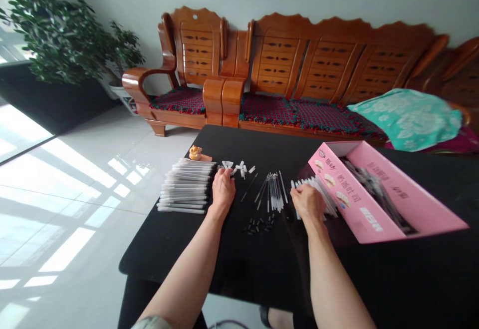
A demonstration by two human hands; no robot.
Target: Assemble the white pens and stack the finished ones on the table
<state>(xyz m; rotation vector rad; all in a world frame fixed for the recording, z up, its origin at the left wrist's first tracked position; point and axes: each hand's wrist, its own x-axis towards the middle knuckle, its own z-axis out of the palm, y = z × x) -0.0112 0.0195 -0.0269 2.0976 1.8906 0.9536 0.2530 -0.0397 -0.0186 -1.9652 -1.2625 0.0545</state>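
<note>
My left hand [223, 189] is closed, its fingertips down beside a few loose white pen caps [243, 169]; whatever it pinches is hidden. Left of it lies a neat stack of white pens [185, 186] with dark ends. My right hand [309, 201] has its fingers closed on a white pen barrel at the left side of a row of pen barrels [327, 196]. Between the hands, thin pen refills [275, 191] are fanned out on the table. Small black plugs [258, 225] are scattered nearer to me.
The black table [262, 264] carries a pink cardboard box [374, 199] at right, with grey and dark pen-like pieces inside. A small orange figurine [195, 153] stands behind the pen stack. Beyond are wooden sofas [314, 64] and a potted plant [71, 39].
</note>
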